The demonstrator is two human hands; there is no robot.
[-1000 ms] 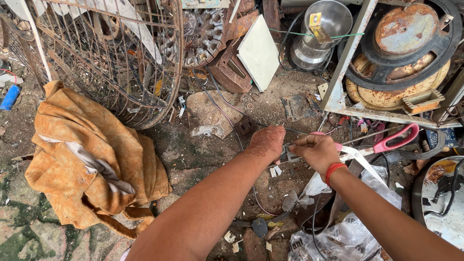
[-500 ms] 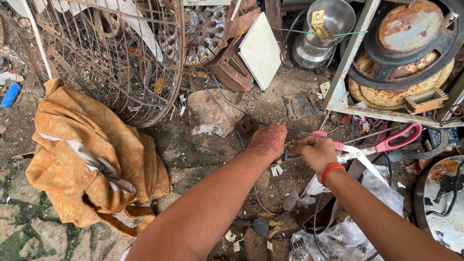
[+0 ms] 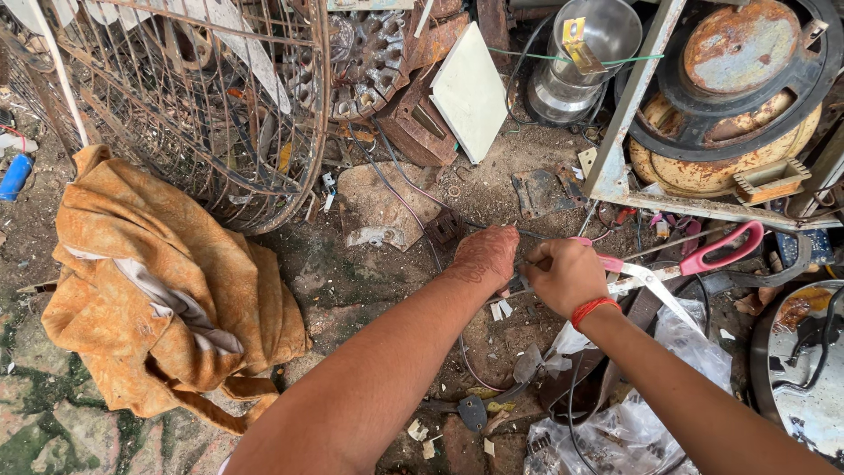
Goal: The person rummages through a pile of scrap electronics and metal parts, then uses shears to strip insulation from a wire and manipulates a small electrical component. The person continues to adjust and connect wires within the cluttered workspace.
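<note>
My left hand and my right hand meet low over the dirt ground, knuckles up and fingers curled shut. Between them they pinch a thin dark wire; the fingertips hide the exact grip. A red thread band circles my right wrist. Just right of my right hand lie pink-handled scissors, blades pointing toward my forearm, not held. Another long thin wire runs across the ground from the rusty fan guard toward my left hand.
A rusty wire fan guard leans at upper left above a crumpled orange cloth. A steel pot, a white tile, a rusty round motor housing and a metal frame crowd the top. Plastic bags lie below.
Both hands stay pressed together at the same spot; the right hand has shifted only slightly. Nothing else has moved.
</note>
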